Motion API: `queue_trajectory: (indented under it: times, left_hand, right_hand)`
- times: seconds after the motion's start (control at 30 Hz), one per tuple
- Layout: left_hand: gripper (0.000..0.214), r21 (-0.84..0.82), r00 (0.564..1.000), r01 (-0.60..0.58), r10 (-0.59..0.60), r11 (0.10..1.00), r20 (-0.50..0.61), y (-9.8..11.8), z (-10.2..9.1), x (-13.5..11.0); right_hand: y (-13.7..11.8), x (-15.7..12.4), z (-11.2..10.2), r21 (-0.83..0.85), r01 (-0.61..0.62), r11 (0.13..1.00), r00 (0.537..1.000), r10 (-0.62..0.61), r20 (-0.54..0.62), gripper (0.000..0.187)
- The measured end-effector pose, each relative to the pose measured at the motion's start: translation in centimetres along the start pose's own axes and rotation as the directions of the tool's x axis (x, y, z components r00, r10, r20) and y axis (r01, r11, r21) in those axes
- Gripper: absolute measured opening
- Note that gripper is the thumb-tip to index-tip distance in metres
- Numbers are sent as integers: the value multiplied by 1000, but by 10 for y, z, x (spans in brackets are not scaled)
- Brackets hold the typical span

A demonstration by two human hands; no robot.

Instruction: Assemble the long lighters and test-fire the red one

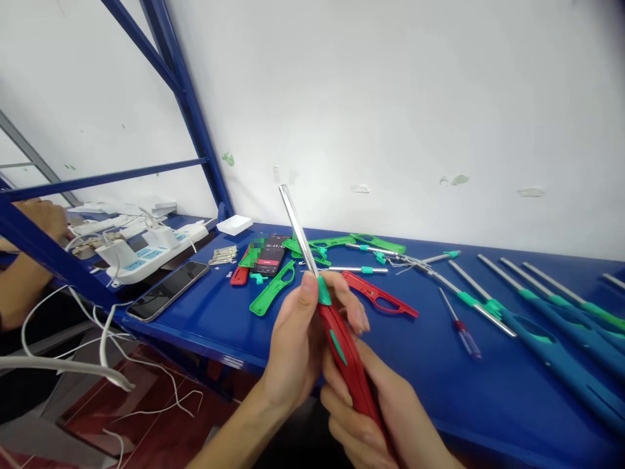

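Observation:
A red long-nosed lighter (pixel 346 355) with a green collar and a thin metal tube (pixel 295 225) is held up over the front edge of the blue table (pixel 205 312). My left hand (pixel 297 345) pinches it near the green collar, thumb on top. My right hand (pixel 371 410) wraps around the red handle lower down. Just behind my fingers on the table lies a red handle half-shell (pixel 385 296). A green half-shell (pixel 271 290) lies to its left.
Several finished blue lighters (pixel 551 332) lie at the right, with a small red screwdriver (pixel 461 329), more green shells and metal tubes (pixel 366 251). Two phones (pixel 168 290) (pixel 270 255), a white box (pixel 234 225), power strips (pixel 146 254) and cables sit left. Another person's arm (pixel 24 273) shows far left.

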State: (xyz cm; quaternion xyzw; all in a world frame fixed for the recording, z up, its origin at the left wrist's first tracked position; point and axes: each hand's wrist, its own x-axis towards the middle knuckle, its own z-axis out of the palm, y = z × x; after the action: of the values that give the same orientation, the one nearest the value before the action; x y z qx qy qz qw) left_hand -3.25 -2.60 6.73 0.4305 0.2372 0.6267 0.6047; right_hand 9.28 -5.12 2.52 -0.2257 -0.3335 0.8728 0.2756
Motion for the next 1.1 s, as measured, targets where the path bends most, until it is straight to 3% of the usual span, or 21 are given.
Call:
queue_trajectory:
  times: [0.1,0.23,0.37,0.47,0.67,0.87,0.97,1.1]
  left_hand:
    - [38,131,998,-25,33,991,-54,11,-9,1]
    - [43,304,999,-16,29,953,-40,25,-15,1]
    - [37,396,1000,-5,4,918,4,34,-12,2]
    - [37,397,999,-21,0,918,53,31,-11,3]
    - [35,266,983,-54,5,962,182,21,-15,3]
    - [39,176,959,-31,-21,984,282,22,-18,4]
    - [37,162,957,-42,-7,986,290,19,-19,3]
    - [33,127,963,-34,-1,991,271,19,-19,3]
  right_hand:
    - [-1,6,5,-177,40,983,980,-74,-185,81]
    - [-5,-1,10,-440,65,896,895,-248,-372,86]
    - [-12,-11,13,-633,94,769,806,-432,-405,87]
    - [-12,-13,14,-684,76,726,781,-469,-412,86]
    - [-7,-14,15,-728,61,683,760,-505,-410,83]
    - [-7,-15,16,-720,67,691,771,-493,-402,81]
    - [-8,-15,13,-658,58,751,799,-430,-421,83]
    - [-12,-15,14,-615,75,785,860,-363,-358,86]
